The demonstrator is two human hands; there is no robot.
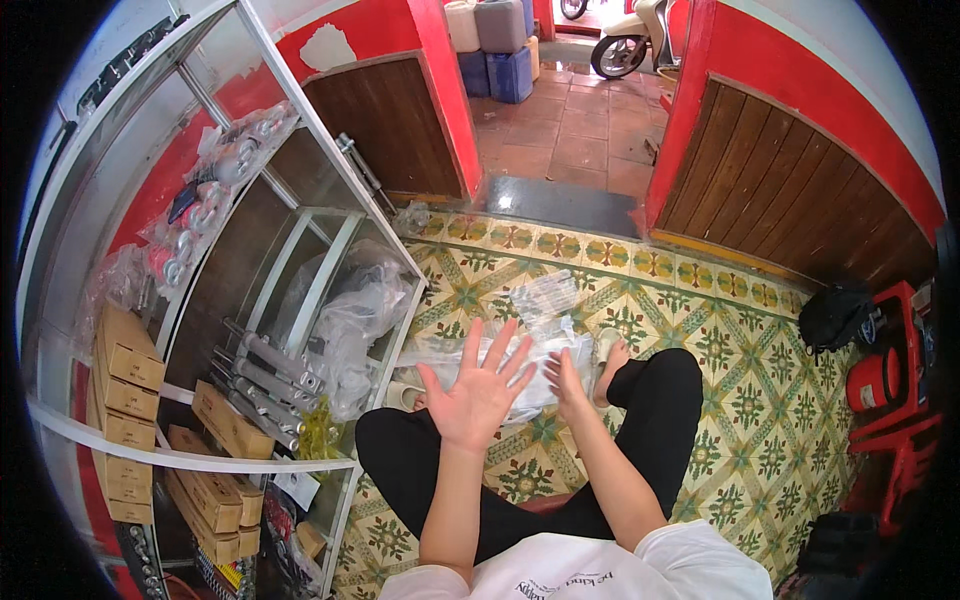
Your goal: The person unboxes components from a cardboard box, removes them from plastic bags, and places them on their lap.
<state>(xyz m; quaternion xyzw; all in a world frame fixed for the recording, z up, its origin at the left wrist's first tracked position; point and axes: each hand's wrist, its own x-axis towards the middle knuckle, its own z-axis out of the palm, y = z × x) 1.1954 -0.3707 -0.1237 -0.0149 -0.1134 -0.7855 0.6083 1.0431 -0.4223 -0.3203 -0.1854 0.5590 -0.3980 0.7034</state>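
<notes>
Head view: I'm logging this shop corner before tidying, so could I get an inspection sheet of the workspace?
Surface: patterned tile floor; the person sits on it with knees apart.
Job's things: clear plastic bags lying on the floor in front of the knees.
Clutter: glass cabinet at left with cardboard boxes, metal tubes and bagged parts.
Grippers: left hand open, palm up, fingers spread, empty; right hand reaching to the bags, grip unclear.
Cables: nothing seen.
Surroundings: red walls, wooden half-doors, scooter and plastic canisters outside, red stool at right.
</notes>
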